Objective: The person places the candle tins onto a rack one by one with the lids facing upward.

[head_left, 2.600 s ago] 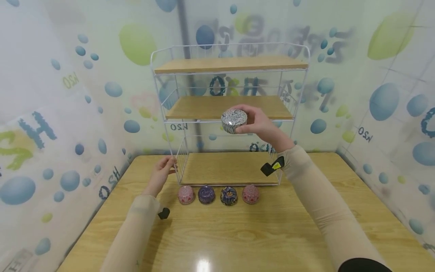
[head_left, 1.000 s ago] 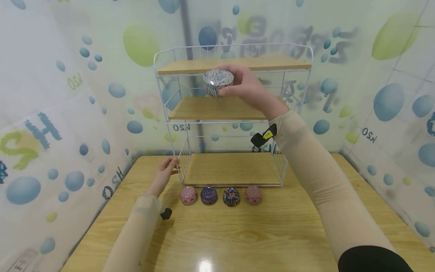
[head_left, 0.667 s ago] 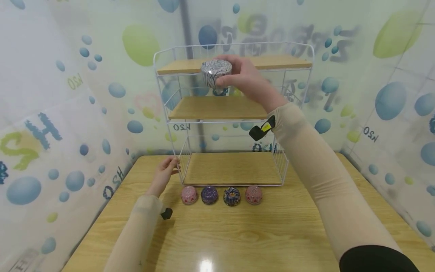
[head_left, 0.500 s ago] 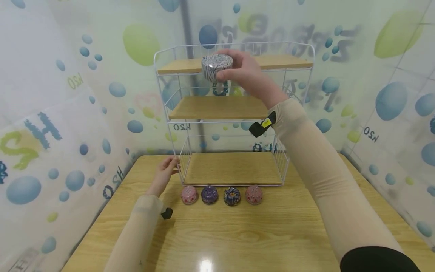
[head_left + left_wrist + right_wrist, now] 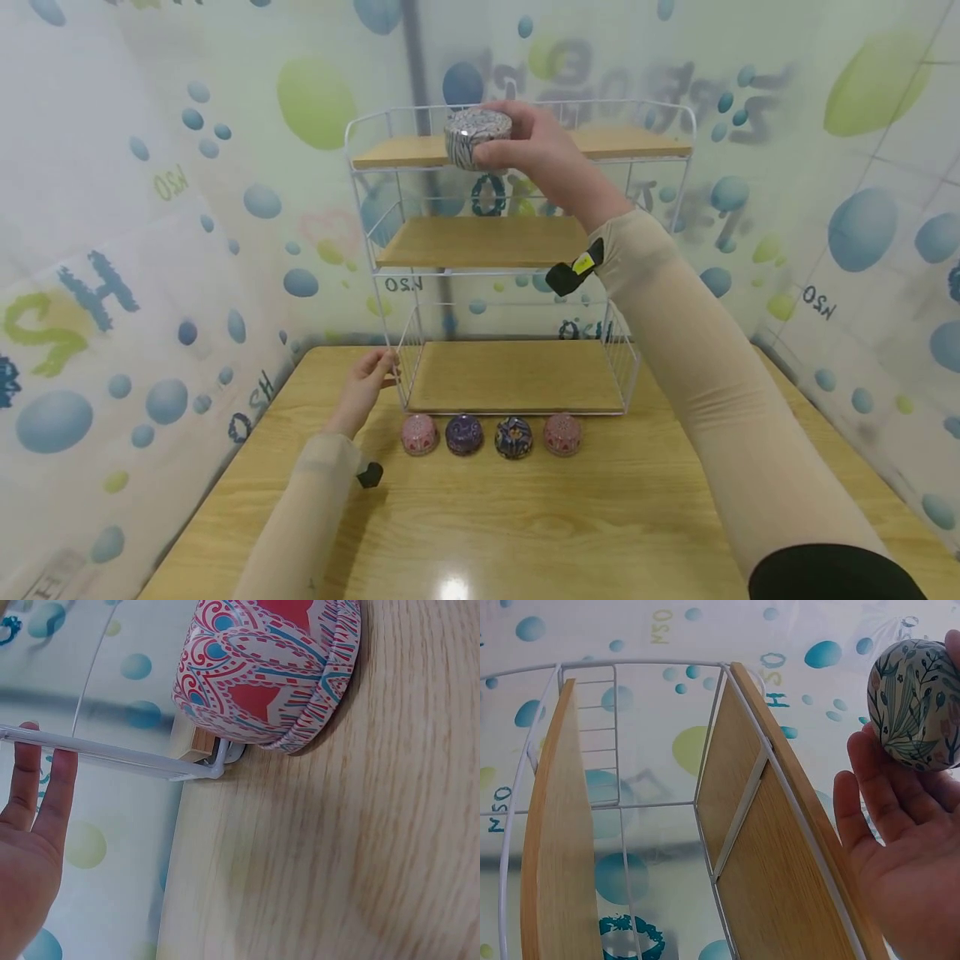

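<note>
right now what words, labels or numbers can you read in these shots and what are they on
"H2O", mirrored: small print repeated on the bubble-pattern wall sheet.
"H": large blue letter on the wall sheet at left.
Large dark letters behind the wire shelf: too blurred to read.
Yellow sticker on the black wrist strap: too small to read.
Patterned tin in the right hand, four tins on the table: no text.

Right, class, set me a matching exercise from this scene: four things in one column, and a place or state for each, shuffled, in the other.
Things:
1. patterned tin
2. left hand
3. purple tin
4. middle shelf

Places or states:
A. bare board
B. on the table, second from the left in the row
C. held by the right hand at the top shelf
D. touching the rack's bottom corner

Pairs: 1-C, 2-D, 3-B, 4-A
</note>
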Demonstrator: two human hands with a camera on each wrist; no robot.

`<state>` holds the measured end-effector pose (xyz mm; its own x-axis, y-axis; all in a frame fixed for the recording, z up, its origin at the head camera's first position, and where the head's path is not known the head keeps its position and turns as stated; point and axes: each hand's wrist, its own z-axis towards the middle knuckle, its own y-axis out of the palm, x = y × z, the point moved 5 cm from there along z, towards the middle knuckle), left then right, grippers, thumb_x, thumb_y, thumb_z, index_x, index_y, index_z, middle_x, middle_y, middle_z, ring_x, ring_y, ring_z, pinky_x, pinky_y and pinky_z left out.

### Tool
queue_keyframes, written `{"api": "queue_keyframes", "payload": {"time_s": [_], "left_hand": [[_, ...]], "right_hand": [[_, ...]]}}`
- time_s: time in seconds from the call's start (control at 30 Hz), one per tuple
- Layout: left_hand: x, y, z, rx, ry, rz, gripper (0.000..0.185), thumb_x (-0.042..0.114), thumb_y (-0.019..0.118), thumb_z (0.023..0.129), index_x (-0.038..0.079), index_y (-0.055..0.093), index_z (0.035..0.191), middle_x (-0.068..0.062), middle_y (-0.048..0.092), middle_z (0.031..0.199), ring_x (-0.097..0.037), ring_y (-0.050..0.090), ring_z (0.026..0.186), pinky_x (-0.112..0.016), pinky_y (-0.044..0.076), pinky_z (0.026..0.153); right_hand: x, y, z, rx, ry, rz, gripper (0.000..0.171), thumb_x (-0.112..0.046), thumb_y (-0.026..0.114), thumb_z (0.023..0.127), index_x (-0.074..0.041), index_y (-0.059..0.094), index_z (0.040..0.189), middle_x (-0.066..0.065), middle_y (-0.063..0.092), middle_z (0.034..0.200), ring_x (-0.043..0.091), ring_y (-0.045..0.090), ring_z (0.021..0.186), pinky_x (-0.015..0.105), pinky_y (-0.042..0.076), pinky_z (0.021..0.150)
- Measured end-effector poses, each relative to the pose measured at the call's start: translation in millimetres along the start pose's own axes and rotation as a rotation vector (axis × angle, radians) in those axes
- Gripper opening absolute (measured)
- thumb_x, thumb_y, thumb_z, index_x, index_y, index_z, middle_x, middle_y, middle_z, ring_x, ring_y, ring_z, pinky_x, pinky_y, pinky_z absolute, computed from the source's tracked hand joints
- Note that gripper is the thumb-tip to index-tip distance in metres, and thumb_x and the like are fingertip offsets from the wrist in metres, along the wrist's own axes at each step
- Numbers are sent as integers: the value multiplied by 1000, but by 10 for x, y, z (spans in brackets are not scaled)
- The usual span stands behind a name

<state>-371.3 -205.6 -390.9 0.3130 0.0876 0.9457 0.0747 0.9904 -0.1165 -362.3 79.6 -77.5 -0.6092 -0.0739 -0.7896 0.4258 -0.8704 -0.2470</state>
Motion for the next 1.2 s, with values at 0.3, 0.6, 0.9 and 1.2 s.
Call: {"api": "queue_keyframes", "payload": {"time_s": [0.3,0.6,0.9,1.2], "left_hand": [[-22,11,-13,6,-6,5,30,19,46,104,-11,51,109,-38,47,109,-28,55,95,-45,51,90],[-9,-10,-9,9,16,19,27,19,47,104,-7,54,105,-33,51,106,-36,53,98,-43,53,88],[2,-6,-4,6,28,25,18,20,47,104,5,58,100,-32,51,105,-27,56,93,-46,52,89],[10,35,-24,8,21,19,15,17,48,104,9,59,99,-8,58,92,-38,54,96,-49,51,88]], "right_hand": [[-26,-15,57,57,-11,-62,52,-13,69,86,-7,51,135,15,59,118,26,57,105,38,47,93],[-57,-10,92,129,47,-173,58,-21,75,85,-11,51,137,9,61,118,22,56,105,36,45,96],[-58,22,194,148,111,-306,55,-31,79,82,-15,56,130,5,62,113,19,55,101,35,46,88],[-50,97,248,249,196,-449,48,-43,82,76,-14,62,108,1,61,99,16,50,88,30,42,73]]}}
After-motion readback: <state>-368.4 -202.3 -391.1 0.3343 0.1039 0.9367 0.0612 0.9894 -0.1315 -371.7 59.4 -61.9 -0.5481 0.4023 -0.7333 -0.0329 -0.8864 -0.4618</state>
